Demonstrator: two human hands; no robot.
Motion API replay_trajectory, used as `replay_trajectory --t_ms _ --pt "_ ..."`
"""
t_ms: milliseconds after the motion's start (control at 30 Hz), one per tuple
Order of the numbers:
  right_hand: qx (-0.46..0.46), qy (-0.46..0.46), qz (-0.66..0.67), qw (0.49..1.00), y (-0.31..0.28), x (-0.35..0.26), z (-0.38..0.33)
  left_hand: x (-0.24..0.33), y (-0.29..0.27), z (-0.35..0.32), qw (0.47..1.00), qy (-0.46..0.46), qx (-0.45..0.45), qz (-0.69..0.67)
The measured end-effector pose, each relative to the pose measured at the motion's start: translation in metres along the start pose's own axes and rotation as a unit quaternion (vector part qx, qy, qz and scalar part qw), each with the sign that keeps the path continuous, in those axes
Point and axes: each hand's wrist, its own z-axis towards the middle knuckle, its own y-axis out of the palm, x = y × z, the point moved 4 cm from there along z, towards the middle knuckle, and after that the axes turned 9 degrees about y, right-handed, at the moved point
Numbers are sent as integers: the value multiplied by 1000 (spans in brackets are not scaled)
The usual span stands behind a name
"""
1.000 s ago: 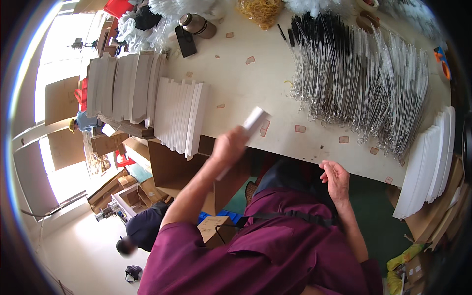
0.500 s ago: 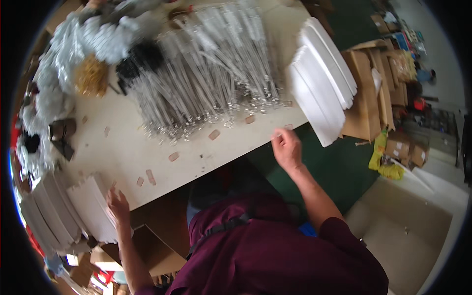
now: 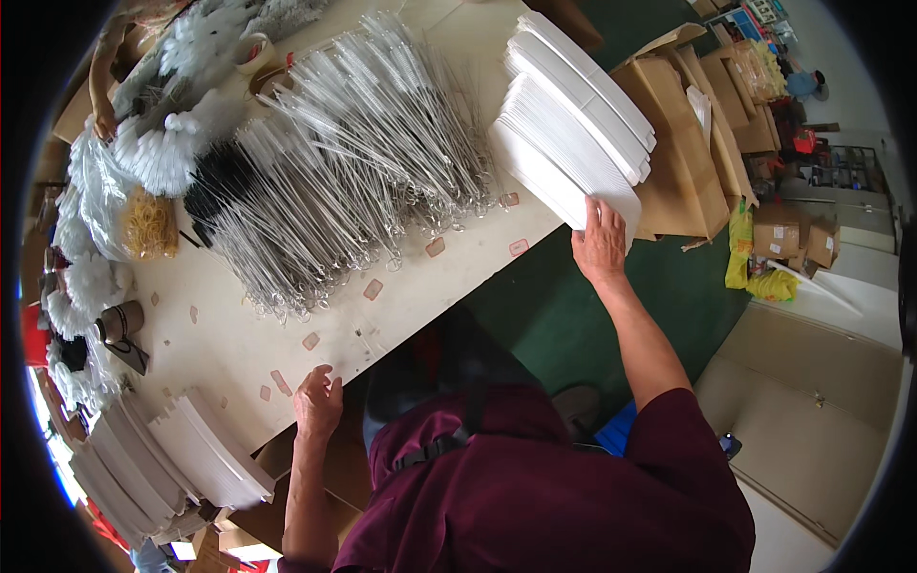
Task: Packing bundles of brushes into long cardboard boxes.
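My right hand (image 3: 602,240) rests on the near corner of a stack of flat white card pieces (image 3: 549,143) at the table's right end. Its fingers are stretched out over the top piece; the thumb is partly hidden. My left hand (image 3: 318,402) hovers at the table's front edge, loosely bent, thumb and fingers apart, nothing visible in it. Between and beyond the hands lies a wide row of thin wire brushes (image 3: 373,143), with pale bristled ends pointing away and wire loops toward me. Some brushes at its left have black bristles (image 3: 218,181).
At left lie yellow rubber bands (image 3: 150,226), clear-bagged white brushes (image 3: 95,181), a brown cup-like object (image 3: 121,321) and more white card stacks (image 3: 205,449). Tape (image 3: 254,53) sits at the back. Another person's arm (image 3: 100,86) reaches in far left. Cardboard boxes (image 3: 673,143) stand right.
My right hand has moved forward and right onto the white card stack. My left hand has left the left-hand card stack and moved right along the table edge. The whole view has shifted.
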Motion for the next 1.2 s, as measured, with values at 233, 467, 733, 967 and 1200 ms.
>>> replay_trajectory --t_ms 233,467,733,967,1200 --pt "23 -17 26 999 -16 8 -1 20 -5 22 999 31 -8 13" --pt "64 -4 40 997 -32 19 6 45 0 35 998 47 -50 10" --pt "-9 -82 267 960 -90 -64 -2 143 -32 48 972 229 58 18" --pt "-168 -313 340 871 -104 -190 -62 206 -35 85 928 352 11 120" --pt "-206 -345 381 832 -108 -214 -57 156 -35 83 949 297 -38 104"
